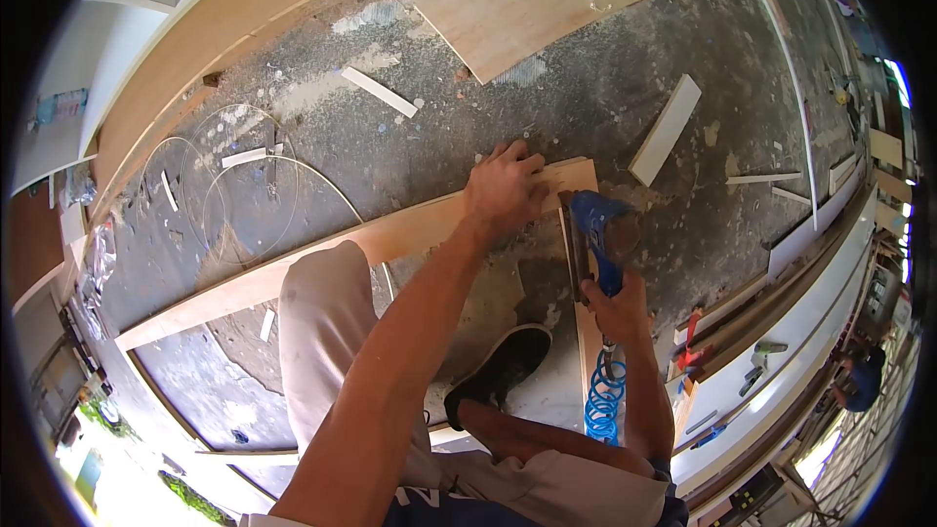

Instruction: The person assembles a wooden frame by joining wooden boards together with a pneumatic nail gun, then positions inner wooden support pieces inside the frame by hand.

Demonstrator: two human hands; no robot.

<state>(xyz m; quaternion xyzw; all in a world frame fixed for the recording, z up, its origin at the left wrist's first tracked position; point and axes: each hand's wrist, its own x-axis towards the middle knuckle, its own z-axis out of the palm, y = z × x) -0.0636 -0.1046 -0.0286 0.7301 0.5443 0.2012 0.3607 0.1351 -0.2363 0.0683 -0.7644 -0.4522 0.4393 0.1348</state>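
Observation:
My left hand (505, 187) presses on a long light wooden board (390, 233) near its right end, fingers curled over its far edge. My right hand (622, 304) is closed round the handle of a blue air nail gun (601, 224). The gun's head is close to the corner where the long board meets another wooden strip (590, 337) that runs toward me; whether it touches the wood I cannot tell. A coiled blue air hose (605, 395) hangs from the handle. My knee (327, 278) is bent against the long board.
A plywood sheet (535, 0) lies on the stained floor ahead, with a white-faced offcut (666, 130) and a thin strip (380, 93) nearby. Loose wire loops (283, 158) lie left. Stacked long boards (781, 371) stand at right, with tools on top. Another person (861, 379) is at far right.

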